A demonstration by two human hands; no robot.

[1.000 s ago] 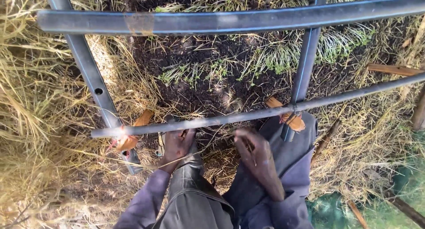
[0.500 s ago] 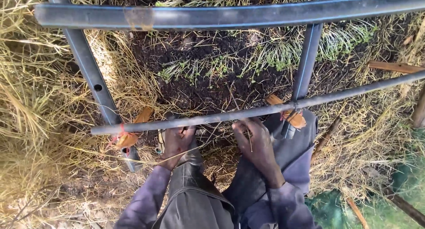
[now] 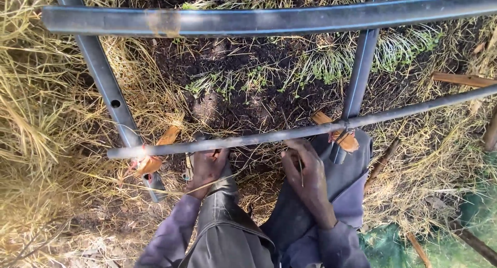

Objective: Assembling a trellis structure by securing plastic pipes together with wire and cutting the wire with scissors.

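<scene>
I look down at a frame of dark metal pipes over dry grass and dark soil. A thin horizontal pipe (image 3: 269,137) crosses just above my hands. My left hand (image 3: 207,167) reaches up under that pipe, fingers curled at it, with a long dry straw running across its wrist. My right hand (image 3: 305,169) sits just below the same pipe, fingers pinched on a thin dry straw (image 3: 300,167). Orange wooden pieces are tied at the pipe joints, one at the left (image 3: 155,162) and one at the right (image 3: 344,138). My knees in grey trousers (image 3: 228,232) lie below.
A thick horizontal pipe (image 3: 259,20) runs across the top. Two upright pipes stand at left (image 3: 106,87) and right (image 3: 360,74). Dry straw heaps (image 3: 36,143) fill the left side. Green sheeting (image 3: 440,237) lies at the lower right, with wooden sticks (image 3: 461,79) nearby.
My right hand has risen from my lap toward the thin pipe, with a straw now pinched in its fingers. My left hand has stayed at the pipe.
</scene>
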